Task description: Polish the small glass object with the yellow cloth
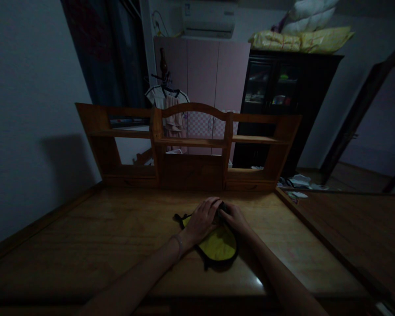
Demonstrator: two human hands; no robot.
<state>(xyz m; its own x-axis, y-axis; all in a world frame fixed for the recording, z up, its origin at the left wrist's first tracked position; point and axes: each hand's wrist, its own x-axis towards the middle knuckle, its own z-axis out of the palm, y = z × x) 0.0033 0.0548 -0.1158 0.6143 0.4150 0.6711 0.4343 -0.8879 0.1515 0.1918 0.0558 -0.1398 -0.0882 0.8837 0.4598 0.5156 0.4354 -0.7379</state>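
Observation:
A flat yellow pouch with black edging lies on the wooden desk, its rounded end toward me. A dark strap or cord sticks out at its left. My left hand rests across the pouch's upper part, fingers bent over its far edge. On the other side, my right hand has its fingers closed at the dark upper right edge. Something black shows between the two hands; the dim light hides whether it is part of the pouch. My fingertips are partly hidden.
A wooden shelf unit with small drawers stands along the desk's far edge. A raised wooden rim borders the right side, and a white wall is at the left. Behind are pink wardrobe doors and a black cabinet.

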